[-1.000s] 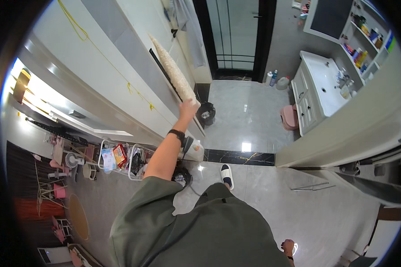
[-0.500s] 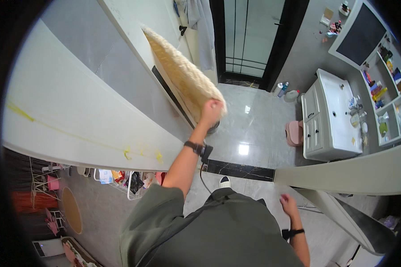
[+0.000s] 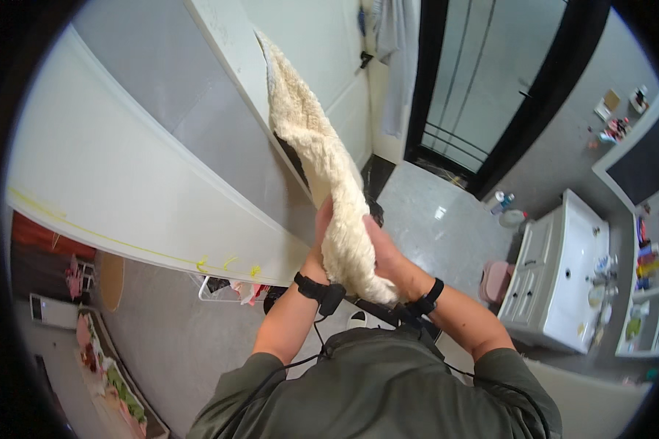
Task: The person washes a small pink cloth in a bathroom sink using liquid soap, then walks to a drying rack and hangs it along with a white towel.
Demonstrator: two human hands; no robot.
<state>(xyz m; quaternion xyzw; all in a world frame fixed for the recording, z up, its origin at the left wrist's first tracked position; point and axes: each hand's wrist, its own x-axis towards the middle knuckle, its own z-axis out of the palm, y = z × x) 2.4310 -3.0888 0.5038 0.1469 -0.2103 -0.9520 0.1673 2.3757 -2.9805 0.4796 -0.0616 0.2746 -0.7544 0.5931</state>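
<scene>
A cream plush mat [image 3: 329,157] hangs folded beside the white panel, its far end narrow and high, its near end drooping toward my body. My left hand [image 3: 323,223] grips its left side and my right hand [image 3: 381,245] its right side, so the mat runs between them. Both hands look closed on it, though most of the fingers are hidden behind the pile.
To the left a curved white door edge [image 3: 135,223] stands close by. A vanity with a white sink [image 3: 575,274] and a pink stool [image 3: 495,282] are on the right. Bottles [image 3: 501,202] sit on the floor by the black-framed glass door [image 3: 483,88].
My right hand has come up from low on the right and taken hold of the mat. My left hand has shifted along it, and the mat's near end now lies closer to me.
</scene>
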